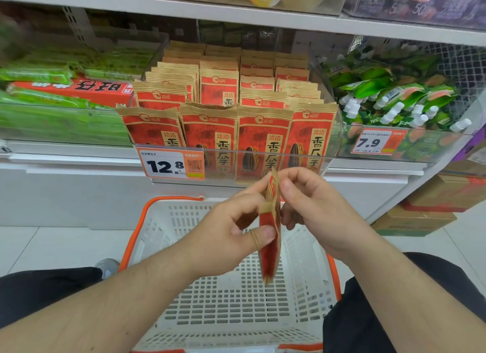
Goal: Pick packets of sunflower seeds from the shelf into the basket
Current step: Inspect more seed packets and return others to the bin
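Packet (270, 237) edge-on between both hands, left (231, 231) and right (313, 208) pinching it, above basket (168, 237)

White shelving (236, 13) stands on a pale tiled floor (52, 244), with cardboard boxes (431, 208) stacked at right.

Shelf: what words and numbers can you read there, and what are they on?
"12.8": orange price tag under the seed packets.
"7.9": price tag below the green pouches.
"洽洽" and "香瓜子": fronts of the seed packets.
"50": dark packs, top right; the rest is blurred.
Red box: large characters upside down, unclear.
Small print and QR code on the tags: too small.
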Available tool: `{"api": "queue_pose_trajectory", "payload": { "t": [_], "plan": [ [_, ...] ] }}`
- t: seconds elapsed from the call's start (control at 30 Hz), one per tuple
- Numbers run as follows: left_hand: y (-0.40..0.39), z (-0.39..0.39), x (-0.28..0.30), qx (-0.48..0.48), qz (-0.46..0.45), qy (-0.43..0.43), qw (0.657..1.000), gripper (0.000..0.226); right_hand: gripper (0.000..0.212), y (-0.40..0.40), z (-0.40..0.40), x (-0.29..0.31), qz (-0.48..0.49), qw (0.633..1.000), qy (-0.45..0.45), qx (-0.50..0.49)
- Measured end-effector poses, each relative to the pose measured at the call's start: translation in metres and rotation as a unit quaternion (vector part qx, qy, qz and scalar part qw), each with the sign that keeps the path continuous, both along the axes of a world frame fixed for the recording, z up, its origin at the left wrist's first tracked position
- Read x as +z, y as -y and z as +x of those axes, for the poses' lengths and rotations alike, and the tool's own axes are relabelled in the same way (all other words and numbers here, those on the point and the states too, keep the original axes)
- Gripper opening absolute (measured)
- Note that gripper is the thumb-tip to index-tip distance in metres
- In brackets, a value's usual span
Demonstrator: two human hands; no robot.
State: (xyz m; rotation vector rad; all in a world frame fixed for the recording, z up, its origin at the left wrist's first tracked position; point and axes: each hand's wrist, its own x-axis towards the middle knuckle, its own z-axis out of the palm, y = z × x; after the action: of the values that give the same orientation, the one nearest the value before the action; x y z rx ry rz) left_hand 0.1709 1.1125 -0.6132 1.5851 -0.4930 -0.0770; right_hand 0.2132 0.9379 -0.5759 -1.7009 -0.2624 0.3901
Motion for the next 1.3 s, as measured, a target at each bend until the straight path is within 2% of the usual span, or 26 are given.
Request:
{"api": "queue_pose_trajectory", "payload": {
  "t": [0.1, 0.23, 0.37, 0.47, 0.53, 0.6, 0.63, 0.7, 0.77, 0.83, 0.93, 1.07, 1.13, 1.23, 1.3],
  "plan": [
    [-0.012, 0.004, 0.01, 0.042, -0.034, -0.048, 0.997, 0.035, 0.036, 0.001, 0.001, 0.005, 0.008, 0.999, -0.01, 0.03],
    [-0.021, 0.009, 0.042, 0.107, -0.07, -0.063, 0.99, 0.022, 0.043, -0.002, 0.007, 0.014, 0.004, 0.999, -0.002, 0.044],
    [-0.027, 0.025, 0.085, 0.135, -0.058, -0.1, 0.984, 0.013, 0.031, -0.01, 0.015, 0.032, 0.036, 0.998, -0.025, 0.055],
    [-0.038, 0.042, 0.121, 0.141, 0.005, -0.114, 0.983, 0.024, 0.024, -0.022, 0.022, 0.058, 0.094, 0.994, -0.061, -0.002],
    [-0.048, 0.054, 0.141, 0.194, 0.004, -0.059, 0.979, 0.025, 0.019, -0.028, 0.035, 0.075, 0.157, 0.982, -0.079, -0.071],
    [-0.062, 0.064, 0.151, 0.302, 0.062, 0.05, 0.95, 0.023, 0.011, -0.032, 0.052, 0.093, 0.218, 0.964, -0.068, -0.138],
    [-0.07, 0.07, 0.149, 0.358, 0.132, 0.102, 0.919, 0.02, 0.012, -0.034, 0.061, 0.102, 0.238, 0.957, -0.052, -0.159],
    [-0.08, 0.075, 0.14, 0.413, 0.299, 0.145, 0.848, 0.013, 0.012, -0.04, 0.077, 0.116, 0.239, 0.954, -0.012, -0.179],
    [-0.083, 0.078, 0.128, 0.367, 0.413, 0.144, 0.821, 0.016, 0.014, -0.048, 0.093, 0.123, 0.194, 0.963, 0.033, -0.186],
    [-0.08, 0.077, 0.122, 0.295, 0.473, 0.124, 0.821, 0.027, 0.017, -0.06, 0.109, 0.124, 0.11, 0.973, 0.081, -0.184],
    [-0.081, 0.076, 0.119, 0.27, 0.478, 0.123, 0.827, 0.023, 0.02, -0.077, 0.133, 0.116, -0.049, 0.976, 0.136, -0.163],
    [-0.085, 0.074, 0.119, 0.258, 0.496, 0.114, 0.821, 0.013, 0.022, -0.098, 0.155, 0.104, -0.204, 0.964, 0.143, -0.094],
    [-0.086, 0.075, 0.118, 0.256, 0.509, 0.107, 0.815, 0.015, 0.02, -0.105, 0.163, 0.104, -0.243, 0.958, 0.135, -0.068],
    [-0.086, 0.078, 0.115, 0.255, 0.54, 0.105, 0.795, 0.022, 0.005, -0.112, 0.172, 0.109, -0.275, 0.948, 0.159, -0.033],
    [-0.085, 0.08, 0.113, 0.253, 0.56, 0.106, 0.782, 0.026, 0.012, -0.116, 0.175, 0.113, -0.268, 0.944, 0.19, -0.032]
  ]
}}
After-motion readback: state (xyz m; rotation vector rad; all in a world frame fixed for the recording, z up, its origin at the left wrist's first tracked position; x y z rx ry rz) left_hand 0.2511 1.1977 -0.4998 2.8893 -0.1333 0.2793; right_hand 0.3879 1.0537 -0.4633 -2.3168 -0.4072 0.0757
